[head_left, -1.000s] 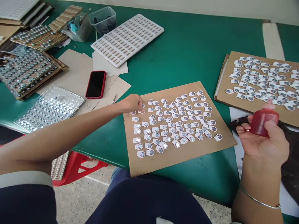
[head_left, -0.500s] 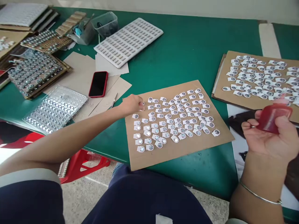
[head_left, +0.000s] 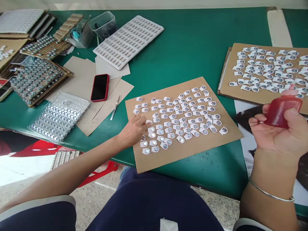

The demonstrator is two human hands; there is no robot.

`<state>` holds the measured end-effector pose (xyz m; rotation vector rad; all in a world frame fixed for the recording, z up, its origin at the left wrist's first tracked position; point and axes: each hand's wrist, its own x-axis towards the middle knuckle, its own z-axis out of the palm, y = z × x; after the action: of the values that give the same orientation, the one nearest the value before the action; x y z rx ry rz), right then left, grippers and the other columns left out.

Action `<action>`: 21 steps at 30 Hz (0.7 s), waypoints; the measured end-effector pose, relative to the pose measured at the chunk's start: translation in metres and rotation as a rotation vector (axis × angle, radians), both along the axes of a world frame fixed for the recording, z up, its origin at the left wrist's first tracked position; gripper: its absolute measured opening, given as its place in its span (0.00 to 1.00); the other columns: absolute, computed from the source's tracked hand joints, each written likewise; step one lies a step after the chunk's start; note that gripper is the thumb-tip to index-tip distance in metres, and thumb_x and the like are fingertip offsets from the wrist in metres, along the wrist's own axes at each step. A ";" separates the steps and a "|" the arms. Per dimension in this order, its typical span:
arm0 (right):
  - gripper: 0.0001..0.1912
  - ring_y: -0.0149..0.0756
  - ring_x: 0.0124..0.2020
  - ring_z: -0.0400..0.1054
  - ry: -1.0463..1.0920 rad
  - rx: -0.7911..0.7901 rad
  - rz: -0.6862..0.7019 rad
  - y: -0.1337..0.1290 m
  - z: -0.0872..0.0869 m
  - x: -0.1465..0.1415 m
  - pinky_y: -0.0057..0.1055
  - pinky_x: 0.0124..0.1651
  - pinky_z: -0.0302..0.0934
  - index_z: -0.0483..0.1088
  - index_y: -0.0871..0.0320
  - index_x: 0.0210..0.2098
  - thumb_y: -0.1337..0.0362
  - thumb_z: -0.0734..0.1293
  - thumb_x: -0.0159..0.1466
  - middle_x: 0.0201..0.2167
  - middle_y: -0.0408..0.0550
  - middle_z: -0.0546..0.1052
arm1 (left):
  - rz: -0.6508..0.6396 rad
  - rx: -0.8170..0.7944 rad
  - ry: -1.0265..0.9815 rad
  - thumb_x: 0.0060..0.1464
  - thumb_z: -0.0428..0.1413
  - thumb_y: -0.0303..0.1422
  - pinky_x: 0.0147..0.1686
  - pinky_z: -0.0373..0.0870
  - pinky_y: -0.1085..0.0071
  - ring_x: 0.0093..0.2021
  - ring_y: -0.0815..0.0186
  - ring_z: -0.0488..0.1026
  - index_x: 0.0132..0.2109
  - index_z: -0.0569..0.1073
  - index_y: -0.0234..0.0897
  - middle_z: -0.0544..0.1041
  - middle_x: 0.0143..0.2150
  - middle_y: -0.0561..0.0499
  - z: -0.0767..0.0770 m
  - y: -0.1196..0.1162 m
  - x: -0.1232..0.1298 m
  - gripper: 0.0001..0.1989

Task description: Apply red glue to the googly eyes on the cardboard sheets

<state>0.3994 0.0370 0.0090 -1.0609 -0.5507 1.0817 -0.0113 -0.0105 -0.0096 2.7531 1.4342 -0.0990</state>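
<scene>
My left hand [head_left: 132, 131] is over the left edge of a brown cardboard sheet [head_left: 166, 162]. Its fingers are pinched together at a small white piece [head_left: 149, 122], partly hidden by the fingertips. Many such white tabs, each with a round silvery or dark disc, lie in uneven rows across the sheet. At the right, my right hand [head_left: 280, 134] is wrapped around a squeeze bottle [head_left: 283, 109] of red liquid with a thin needle tip. The bottle is held tilted above the table, apart from the pieces.
Another cardboard sheet [head_left: 227, 77] of similar pieces lies at the right. A white slotted tray [head_left: 128, 41], a phone [head_left: 100, 87], tweezers [head_left: 115, 108] and a clear plastic tub [head_left: 103, 24] are farther back. At left are a clear sheet of silvery parts [head_left: 59, 117] and stacked boards [head_left: 36, 80].
My left hand has moved toward me along the left side of the cardboard, uncovering pieces at its far left corner. My right hand still holds the bottle in about the same place.
</scene>
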 end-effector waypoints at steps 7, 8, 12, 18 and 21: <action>0.09 0.27 0.23 0.60 -0.002 -0.001 -0.006 0.002 -0.002 0.001 0.25 0.23 0.59 0.70 0.59 0.31 0.64 0.63 0.51 0.28 0.44 0.70 | 0.010 -0.082 -0.025 0.56 0.50 0.26 0.39 0.61 0.63 0.37 0.61 0.65 0.47 0.72 0.30 0.70 0.37 0.45 0.000 0.004 0.004 0.13; 0.09 0.27 0.22 0.60 -0.002 0.000 -0.002 0.003 -0.003 0.002 0.25 0.23 0.59 0.70 0.59 0.31 0.64 0.63 0.51 0.28 0.44 0.70 | 0.023 -0.104 -0.027 0.56 0.49 0.26 0.39 0.61 0.64 0.37 0.61 0.65 0.46 0.72 0.31 0.70 0.36 0.45 0.001 0.005 0.005 0.12; 0.10 0.27 0.23 0.61 -0.019 -0.012 0.012 0.003 -0.006 0.004 0.26 0.24 0.60 0.70 0.59 0.33 0.63 0.64 0.51 0.30 0.45 0.70 | 0.030 -0.152 -0.021 0.55 0.48 0.24 0.39 0.60 0.63 0.38 0.60 0.65 0.43 0.74 0.33 0.70 0.36 0.45 0.003 0.010 0.008 0.12; 0.12 0.27 0.22 0.60 0.008 -0.034 -0.006 0.001 -0.001 0.002 0.27 0.24 0.59 0.70 0.59 0.34 0.62 0.65 0.50 0.30 0.46 0.70 | 0.015 -0.107 0.010 0.57 0.46 0.24 0.37 0.58 0.63 0.37 0.59 0.63 0.40 0.75 0.34 0.71 0.33 0.45 0.007 0.010 0.010 0.13; 0.12 0.26 0.22 0.60 0.028 -0.015 -0.004 0.000 0.001 0.002 0.26 0.25 0.59 0.70 0.60 0.33 0.63 0.65 0.49 0.30 0.45 0.70 | 0.049 -0.045 -0.030 0.58 0.46 0.25 0.38 0.58 0.60 0.38 0.57 0.63 0.41 0.76 0.33 0.72 0.34 0.43 0.009 0.006 0.009 0.13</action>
<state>0.4019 0.0374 0.0101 -1.0579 -0.5186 1.0975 -0.0028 -0.0048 -0.0009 2.6701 1.4724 -0.0873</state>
